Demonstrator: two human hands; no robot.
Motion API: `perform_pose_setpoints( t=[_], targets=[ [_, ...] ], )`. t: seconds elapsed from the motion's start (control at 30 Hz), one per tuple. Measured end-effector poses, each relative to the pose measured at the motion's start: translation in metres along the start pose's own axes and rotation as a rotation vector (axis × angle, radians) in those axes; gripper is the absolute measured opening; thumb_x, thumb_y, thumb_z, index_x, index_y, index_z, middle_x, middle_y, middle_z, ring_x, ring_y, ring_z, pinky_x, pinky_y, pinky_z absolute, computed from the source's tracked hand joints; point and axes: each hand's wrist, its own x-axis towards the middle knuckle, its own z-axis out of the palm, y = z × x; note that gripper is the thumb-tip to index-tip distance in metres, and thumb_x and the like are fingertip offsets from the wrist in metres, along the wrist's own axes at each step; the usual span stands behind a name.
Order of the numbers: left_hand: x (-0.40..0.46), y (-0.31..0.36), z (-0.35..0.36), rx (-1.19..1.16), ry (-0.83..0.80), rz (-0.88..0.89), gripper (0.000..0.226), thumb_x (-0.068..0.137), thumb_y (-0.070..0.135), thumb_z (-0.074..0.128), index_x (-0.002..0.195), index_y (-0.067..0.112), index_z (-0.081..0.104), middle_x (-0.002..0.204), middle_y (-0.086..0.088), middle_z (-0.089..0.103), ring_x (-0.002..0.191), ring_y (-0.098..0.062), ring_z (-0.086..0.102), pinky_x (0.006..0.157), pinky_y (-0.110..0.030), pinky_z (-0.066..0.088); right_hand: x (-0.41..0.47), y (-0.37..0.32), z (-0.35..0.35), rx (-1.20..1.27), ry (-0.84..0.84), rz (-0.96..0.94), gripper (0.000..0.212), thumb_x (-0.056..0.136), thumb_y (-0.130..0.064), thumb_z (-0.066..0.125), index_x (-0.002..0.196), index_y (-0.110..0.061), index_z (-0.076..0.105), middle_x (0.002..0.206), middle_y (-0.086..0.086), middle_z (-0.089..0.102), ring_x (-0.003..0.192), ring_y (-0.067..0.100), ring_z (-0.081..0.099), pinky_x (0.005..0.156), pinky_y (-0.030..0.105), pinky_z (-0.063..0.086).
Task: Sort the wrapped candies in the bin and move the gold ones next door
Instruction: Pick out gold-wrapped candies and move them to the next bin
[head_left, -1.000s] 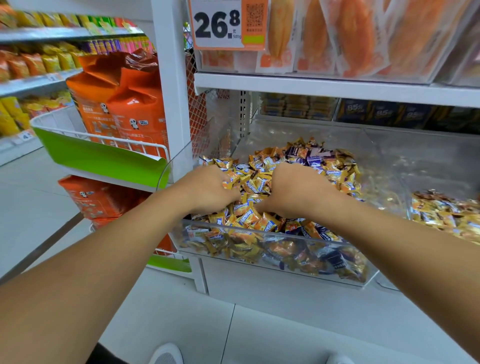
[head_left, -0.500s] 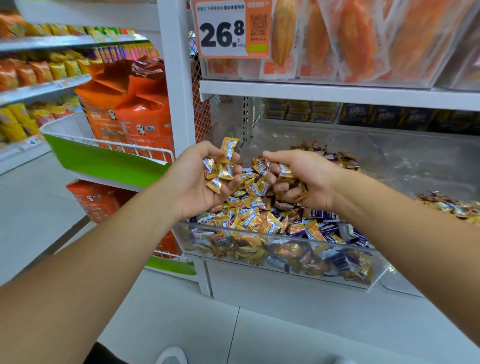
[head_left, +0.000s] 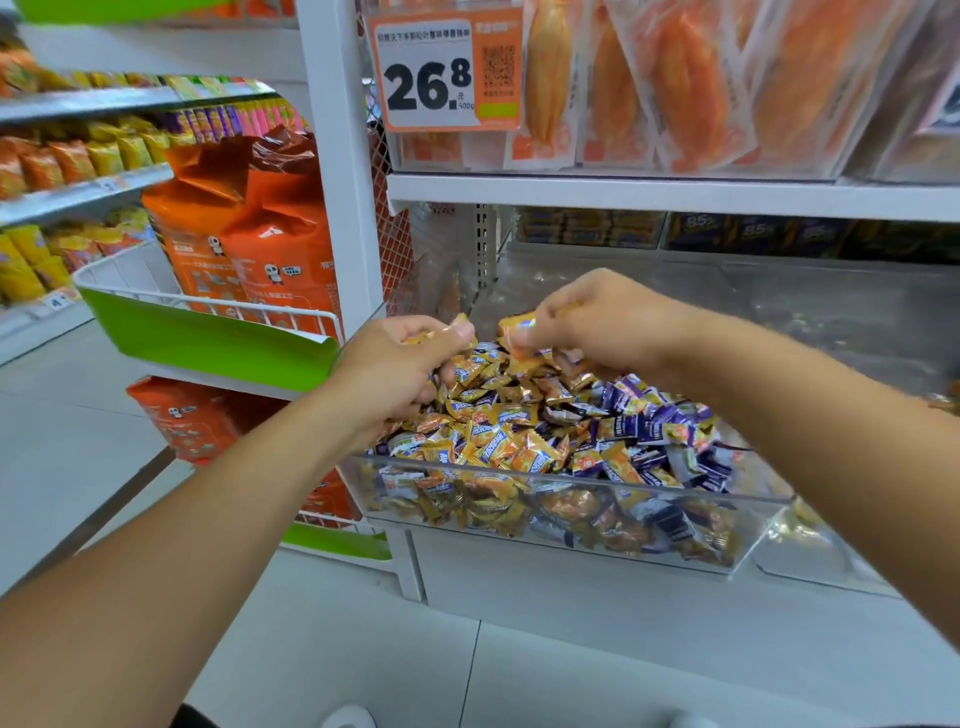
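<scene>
Two handfuls of gold candies being lifted clear of bin, fingers of left hand and right hand clamped round them for carrying next door.

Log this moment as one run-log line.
left hand: grips gold candies | right hand: pinches gold candy | both above clear bin | transfer next door: not yet done
</scene>
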Motion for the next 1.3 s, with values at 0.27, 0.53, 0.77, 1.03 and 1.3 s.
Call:
perform_pose_setpoints(
  t=[0.27,0.53,0.77,1.03,1.3],
  targets=[
    [-0.016,0.058,0.087,0.175,-0.359,0.206,0.027,0.09,0.042,0.069,0.077,0.018,0.068,0.064,-0.002,0.064,0.043,-0.011,0.04,0.039,-0.018,0.03,-0.089,0.039,-0.107,0.581,0.051,0.378,0.024,0.078,-0.032,0.066,0.071,-0.016,0.049,0.057,-0.002,0.041,0.041,0.004,0.033,0.029,0.011,0.015],
    [0.027,0.113,0.216,0.677,-0.577,0.561,0.023,0.1,0.036,0.056,0.093,0.017,0.066,0.075,-0.003,0.071,0.055,-0.014,0.063,0.045,-0.019,0.042,-0.123,0.116,-0.153,0.748,0.362,0.694,0.022,0.094,-0.029,0.064,0.082,-0.014,0.054,0.068,0.002,0.048,0.05,0.007,0.047,0.029,0.012,0.033],
    [0.044,0.122,0.271,0.941,-0.724,0.646,0.023,0.104,0.037,0.048,0.108,0.026,0.067,0.096,0.003,0.072,0.074,-0.012,0.062,0.065,-0.023,0.046,-0.13,0.141,-0.177,0.804,0.457,0.705,0.016,0.095,-0.023,0.065,0.098,-0.007,0.066,0.122,0.017,0.061,0.094,0.032,0.069,0.063,0.041,0.063],
    [0.049,0.102,0.272,0.927,-0.605,0.697,0.02,0.097,0.04,0.059,0.107,0.028,0.071,0.1,0.009,0.07,0.096,-0.01,0.063,0.085,-0.031,0.048,-0.131,0.147,-0.187,0.725,0.452,0.656,0.022,0.099,-0.029,0.057,0.098,-0.011,0.068,0.097,0.01,0.07,0.086,0.027,0.063,0.084,0.04,0.054],
    [0.018,0.092,0.219,0.81,-0.442,0.806,0.017,0.098,0.03,0.06,0.112,0.03,0.069,0.109,0.015,0.067,0.092,0.005,0.055,0.085,-0.02,0.039,-0.133,0.138,-0.175,0.293,0.577,0.584,0.023,0.092,-0.03,0.067,0.098,-0.008,0.071,0.092,0.008,0.068,0.078,0.023,0.061,0.076,0.036,0.054]
  ],
)
